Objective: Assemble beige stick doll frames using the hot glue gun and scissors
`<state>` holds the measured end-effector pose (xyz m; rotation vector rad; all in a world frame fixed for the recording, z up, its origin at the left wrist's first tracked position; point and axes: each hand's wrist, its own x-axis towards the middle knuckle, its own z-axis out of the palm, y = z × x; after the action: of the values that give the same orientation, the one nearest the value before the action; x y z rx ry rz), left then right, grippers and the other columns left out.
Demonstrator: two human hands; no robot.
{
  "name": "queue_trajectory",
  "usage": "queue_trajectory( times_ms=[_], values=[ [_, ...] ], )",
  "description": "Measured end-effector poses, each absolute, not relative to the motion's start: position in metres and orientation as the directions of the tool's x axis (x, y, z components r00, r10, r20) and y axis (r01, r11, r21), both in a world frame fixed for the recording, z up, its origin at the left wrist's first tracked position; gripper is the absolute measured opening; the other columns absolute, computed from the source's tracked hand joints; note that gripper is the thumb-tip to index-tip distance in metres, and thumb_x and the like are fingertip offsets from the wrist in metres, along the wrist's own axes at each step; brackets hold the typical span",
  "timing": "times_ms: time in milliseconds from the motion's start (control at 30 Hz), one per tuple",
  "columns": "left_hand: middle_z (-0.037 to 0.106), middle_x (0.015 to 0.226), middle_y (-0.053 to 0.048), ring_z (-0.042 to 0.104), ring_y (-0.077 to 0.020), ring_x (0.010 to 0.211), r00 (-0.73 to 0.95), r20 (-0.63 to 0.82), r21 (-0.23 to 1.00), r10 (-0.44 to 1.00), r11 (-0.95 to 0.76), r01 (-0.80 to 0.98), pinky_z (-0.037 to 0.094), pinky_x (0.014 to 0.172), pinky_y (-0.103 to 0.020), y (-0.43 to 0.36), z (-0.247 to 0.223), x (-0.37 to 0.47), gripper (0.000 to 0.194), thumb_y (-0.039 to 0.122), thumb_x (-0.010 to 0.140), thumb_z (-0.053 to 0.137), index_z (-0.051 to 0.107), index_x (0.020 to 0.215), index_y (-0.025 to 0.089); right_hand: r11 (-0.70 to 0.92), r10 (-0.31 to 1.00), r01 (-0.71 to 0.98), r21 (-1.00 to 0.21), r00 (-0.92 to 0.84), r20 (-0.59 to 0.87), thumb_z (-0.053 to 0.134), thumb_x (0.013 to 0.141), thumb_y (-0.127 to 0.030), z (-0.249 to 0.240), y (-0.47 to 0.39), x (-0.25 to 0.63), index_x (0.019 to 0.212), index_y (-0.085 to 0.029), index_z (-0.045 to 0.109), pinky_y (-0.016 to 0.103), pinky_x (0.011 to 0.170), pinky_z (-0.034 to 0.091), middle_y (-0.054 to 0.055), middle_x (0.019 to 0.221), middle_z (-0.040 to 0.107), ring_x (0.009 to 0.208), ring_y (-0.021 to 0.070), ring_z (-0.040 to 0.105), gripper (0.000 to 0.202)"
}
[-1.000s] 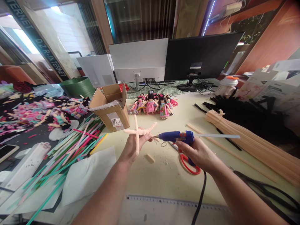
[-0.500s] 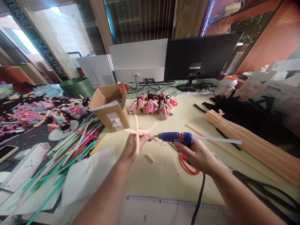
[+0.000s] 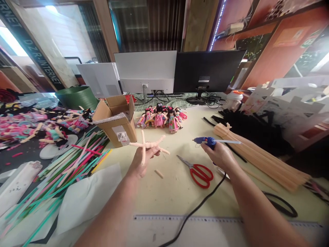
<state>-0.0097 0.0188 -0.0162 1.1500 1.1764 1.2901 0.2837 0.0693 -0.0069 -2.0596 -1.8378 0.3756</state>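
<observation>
And here the left hand (image 3: pixel 142 160) has its fingers clamped on the fuzzy figure (image 3: pixel 149 145) above the desk (image 3: pixel 169 199), while well to its right the right hand (image 3: pixel 223 157) grips the glue gun (image 3: pixel 204 140) crosswise, nozzle (image 3: pixel 193 140) leftward!

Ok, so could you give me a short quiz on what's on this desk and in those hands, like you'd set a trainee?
1. What tool does the right hand hold?
2. True or false: the left hand holds the red-handled scissors.
3. Fill in: the dolls are grouped to the picture's right of an open cardboard ____.

Key:
1. A blue glue gun.
2. False: it holds a peach-coloured fuzzy figure, while the scissors lie on the table.
3. Box.
</observation>
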Motion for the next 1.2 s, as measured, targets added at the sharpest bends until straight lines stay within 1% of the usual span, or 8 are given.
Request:
queue_trajectory(
  times_ms=[300, 433, 500, 600, 733, 833, 1033, 1200],
  values=[
    [0.064, 0.073, -0.003, 0.058, -0.0129, 0.072, -0.036, -0.027, 0.979, 0.999, 0.019, -0.204, 0.037, 0.065, -0.025, 0.016, -0.014, -0.011, 0.023, 0.038, 0.076, 0.066, 0.065, 0.077, 0.016, -0.018, 1.000, 0.963, -0.269, 0.023, 0.017, 0.042, 0.083, -0.058, -0.007, 0.052, 0.293, 0.069, -0.020, 0.061, 0.030, 0.058, 0.037, 0.007, 0.068, 0.065, 0.064, 0.0207, 0.058, 0.045],
    [0.065, 0.073, -0.003, 0.058, -0.0122, 0.071, -0.032, -0.018, 0.976, 0.999, 0.011, -0.217, 0.037, 0.065, -0.024, 0.015, -0.013, -0.011, 0.023, 0.039, 0.076, 0.066, 0.065, 0.075, 0.016, -0.082, 0.996, 0.982, -0.171, 0.087, 0.024, 0.045, 0.082, -0.057, 0.013, 0.016, 0.298, 0.068, -0.023, 0.061, 0.029, 0.054, 0.033, 0.006, 0.071, 0.065, 0.066, 0.0219, 0.057, 0.041],
    [0.066, 0.074, -0.003, 0.059, -0.0124, 0.071, -0.028, -0.006, 0.978, 1.000, 0.000, -0.208, 0.037, 0.065, -0.025, 0.014, -0.013, -0.011, 0.024, 0.040, 0.076, 0.066, 0.065, 0.074, 0.016, 0.014, 1.000, 0.974, -0.226, -0.018, -0.014, 0.045, 0.084, -0.052, 0.020, 0.001, 0.289, 0.069, -0.024, 0.062, 0.028, 0.055, 0.035, 0.003, 0.068, 0.064, 0.064, 0.0200, 0.057, 0.036],
    [0.066, 0.075, -0.003, 0.060, -0.0131, 0.073, -0.024, -0.003, 0.979, 1.000, -0.002, -0.202, 0.037, 0.065, -0.025, 0.014, -0.015, -0.010, 0.024, 0.040, 0.075, 0.066, 0.065, 0.074, 0.017, 0.248, 0.967, 0.927, -0.282, -0.252, 0.023, 0.048, 0.084, -0.043, 0.017, -0.006, 0.264, 0.082, -0.025, 0.064, 0.027, 0.065, 0.038, 0.003, 0.083, 0.065, 0.080, 0.0195, 0.059, 0.024],
    [0.067, 0.074, -0.003, 0.060, -0.0128, 0.071, -0.046, -0.045, 0.965, 0.998, 0.032, -0.259, 0.038, 0.065, -0.024, 0.015, -0.017, -0.010, 0.023, 0.038, 0.071, 0.070, 0.067, 0.075, 0.016, 0.291, 0.955, 0.953, -0.085, -0.294, -0.027, 0.052, 0.081, -0.032, 0.001, 0.005, 0.231, 0.078, -0.018, 0.064, 0.030, 0.070, 0.038, 0.010, 0.088, 0.064, 0.088, 0.0236, 0.057, 0.019],
    [0.068, 0.076, -0.004, 0.061, -0.0124, 0.071, -0.053, -0.062, 0.955, 0.997, 0.044, -0.293, 0.038, 0.065, -0.024, 0.017, -0.016, -0.012, 0.022, 0.037, 0.071, 0.071, 0.067, 0.077, 0.016, 0.284, 0.959, 0.959, -0.019, -0.284, -0.006, 0.050, 0.078, -0.024, -0.009, 0.015, 0.218, 0.073, -0.016, 0.061, 0.033, 0.070, 0.037, 0.013, 0.086, 0.064, 0.086, 0.0253, 0.057, 0.015],
    [0.068, 0.076, -0.003, 0.061, -0.0124, 0.072, -0.074, -0.082, 0.945, 0.994, 0.054, -0.322, 0.038, 0.064, -0.024, 0.018, -0.014, -0.016, 0.022, 0.037, 0.070, 0.072, 0.067, 0.076, 0.017, 0.282, 0.959, 0.958, -0.059, -0.283, -0.012, 0.047, 0.077, -0.021, -0.002, 0.034, 0.211, 0.074, -0.018, 0.053, 0.029, 0.056, 0.031, 0.006, 0.068, 0.058, 0.061, 0.0181, 0.053, 0.008],
    [0.067, 0.075, -0.003, 0.062, -0.0121, 0.071, -0.115, -0.092, 0.944, 0.989, 0.050, -0.326, 0.038, 0.064, -0.024, 0.022, -0.017, -0.018, 0.022, 0.038, 0.071, 0.072, 0.068, 0.076, 0.017, 0.407, 0.911, 0.848, -0.341, -0.349, 0.220, 0.042, 0.079, -0.020, 0.015, 0.037, 0.197, 0.086, -0.022, 0.047, 0.024, 0.052, 0.030, -0.003, 0.060, 0.050, 0.054, 0.0140, 0.046, 0.009]
  ],
)
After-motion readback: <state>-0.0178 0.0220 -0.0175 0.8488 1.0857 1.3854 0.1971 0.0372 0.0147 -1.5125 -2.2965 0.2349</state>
